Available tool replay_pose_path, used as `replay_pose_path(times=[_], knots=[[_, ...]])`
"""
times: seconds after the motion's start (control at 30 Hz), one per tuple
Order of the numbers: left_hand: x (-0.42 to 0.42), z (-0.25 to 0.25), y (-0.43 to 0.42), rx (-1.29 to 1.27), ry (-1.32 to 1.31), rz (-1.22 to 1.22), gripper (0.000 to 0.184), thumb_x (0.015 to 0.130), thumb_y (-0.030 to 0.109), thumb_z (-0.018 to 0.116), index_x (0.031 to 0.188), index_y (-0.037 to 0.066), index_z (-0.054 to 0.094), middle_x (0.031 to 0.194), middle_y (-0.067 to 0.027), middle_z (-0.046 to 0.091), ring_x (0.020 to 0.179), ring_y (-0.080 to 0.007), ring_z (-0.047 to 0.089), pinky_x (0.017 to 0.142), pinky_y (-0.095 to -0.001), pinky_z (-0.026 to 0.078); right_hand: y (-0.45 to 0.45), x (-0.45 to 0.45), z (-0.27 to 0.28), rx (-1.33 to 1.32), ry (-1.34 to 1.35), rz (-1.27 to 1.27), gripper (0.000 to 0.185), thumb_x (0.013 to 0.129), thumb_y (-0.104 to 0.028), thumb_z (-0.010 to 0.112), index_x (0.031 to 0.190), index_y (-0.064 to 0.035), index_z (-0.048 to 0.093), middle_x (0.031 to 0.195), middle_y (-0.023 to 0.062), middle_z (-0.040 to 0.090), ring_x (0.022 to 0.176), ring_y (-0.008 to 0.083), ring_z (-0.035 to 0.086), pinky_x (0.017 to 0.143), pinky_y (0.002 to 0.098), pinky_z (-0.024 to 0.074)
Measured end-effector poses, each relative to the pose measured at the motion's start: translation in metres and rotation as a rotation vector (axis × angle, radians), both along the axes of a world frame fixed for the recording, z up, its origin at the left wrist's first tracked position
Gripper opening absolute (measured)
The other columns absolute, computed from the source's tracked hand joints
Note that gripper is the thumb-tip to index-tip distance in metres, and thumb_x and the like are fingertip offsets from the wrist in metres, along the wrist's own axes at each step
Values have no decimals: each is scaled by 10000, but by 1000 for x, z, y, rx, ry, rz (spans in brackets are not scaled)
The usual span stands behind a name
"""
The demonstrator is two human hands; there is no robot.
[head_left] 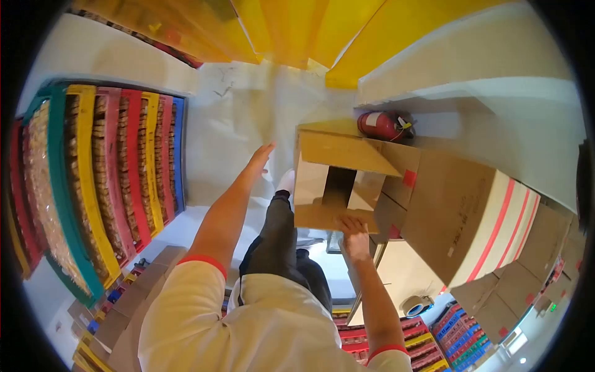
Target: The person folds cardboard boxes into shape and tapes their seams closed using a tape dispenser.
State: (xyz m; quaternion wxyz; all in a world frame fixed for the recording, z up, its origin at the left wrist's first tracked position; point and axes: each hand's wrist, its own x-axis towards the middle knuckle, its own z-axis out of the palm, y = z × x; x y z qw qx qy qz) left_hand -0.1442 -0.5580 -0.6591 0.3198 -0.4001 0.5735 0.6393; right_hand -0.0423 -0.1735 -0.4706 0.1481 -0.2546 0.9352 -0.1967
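An open cardboard box [310, 173] stands in front of me to the right, its flaps raised and a dark gap inside. My right hand [354, 235] grips the near flap [319, 219], with the fingers folded over its edge. Out to the left of the box, my left hand [261, 160] is stretched forward over the floor. Its fingers are extended and it holds nothing; it does not touch the box.
Stacked coloured crates [133, 167] with packed goods rise on the left. A red fire extinguisher [383, 126] lies beyond the box. Larger cartons [449, 211] are piled at right, near a tape roll [416, 305]. Yellow strip curtains [291, 31] hang ahead.
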Motion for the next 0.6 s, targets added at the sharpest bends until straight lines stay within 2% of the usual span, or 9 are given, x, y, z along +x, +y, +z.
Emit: replay_pose_path(times=[0.23, 0.3, 0.33, 0.37, 0.43, 0.47, 0.53, 0.57, 0.6], knots=[[-71, -100, 74, 26, -139, -108, 1018, 958, 613, 659, 1722, 125, 199, 1750, -166, 280, 1603, -395, 266, 1188, -705, 299, 4, -3, -18, 18, -154, -20, 510, 765, 21, 665, 1248, -117, 752, 1251, 95, 751, 1242, 282, 671, 1111, 467, 472], [-63, -155, 88, 327, 77, 168, 967, 976, 527, 642, 1727, 128, 181, 1731, -152, 334, 1579, -356, 325, 1197, -654, 318, 2, -11, -24, 32, -190, -42, 504, 771, 16, 667, 1249, -117, 754, 1241, 97, 755, 1235, 279, 675, 1119, 478, 463], [-60, -199, 88, 509, 140, 258, 853, 1033, 568, 568, 1709, 137, 275, 1688, -142, 413, 1551, -301, 374, 1197, -591, 346, -5, -26, -23, 9, -181, -60, 506, 777, 19, 663, 1254, -121, 755, 1235, 97, 757, 1231, 281, 677, 1123, 483, 459], [-52, -206, 82, 511, 123, 251, 853, 1033, 568, 568, 1709, 137, 275, 1688, -142, 413, 1551, -301, 374, 1197, -591, 346, -12, -41, -20, -15, -172, -80, 507, 784, 22, 659, 1260, -125, 756, 1229, 97, 759, 1227, 283, 679, 1126, 488, 454], [-54, -200, 70, 675, 7, 330, 784, 1067, 645, 494, 1667, 150, 395, 1644, -122, 478, 1520, -273, 411, 1193, -547, 368, -27, -72, -13, -12, -148, -77, 480, 813, 9, 659, 1267, -117, 753, 1230, 96, 760, 1218, 284, 683, 1126, 486, 452], [-49, -185, 68, 492, 59, 231, 760, 1077, 703, 435, 1624, 177, 482, 1636, -99, 491, 1511, -248, 419, 1193, -493, 390, -34, -86, -9, -98, -206, -83, 446, 844, -4, 662, 1269, -106, 752, 1232, 98, 761, 1226, 296, 680, 1129, 487, 452], [-52, -150, 58, 471, 80, 183, 758, 1083, 699, 421, 1633, 179, 465, 1638, -86, 490, 1514, -249, 413, 1199, -476, 390, -35, -97, -15, -455, -409, -119, 429, 980, -119, 678, 1403, -51, 675, 1352, 141, 718, 1310, 311, 645, 1171, 464, 426], [-54, -126, 53, 453, 97, 149, 756, 1089, 695, 407, 1643, 182, 449, 1640, -73, 488, 1517, -249, 408, 1206, -460, 391, -33, -106, -9, -460, -404, -132, 429, 980, -119, 678, 1403, -51, 675, 1352, 141, 718, 1310, 311, 645, 1171, 464, 426], [-70, -65, 56, 399, 129, 191, 729, 1120, 648, 365, 1684, 186, 369, 1673, -79, 443, 1542, -259, 377, 1239, -421, 356, -32, -118, 2, -510, -359, -437, 486, 1020, -191, 673, 1477, -39, 606, 1443, 161, 658, 1375, 306, 596, 1190, 444, 408]])
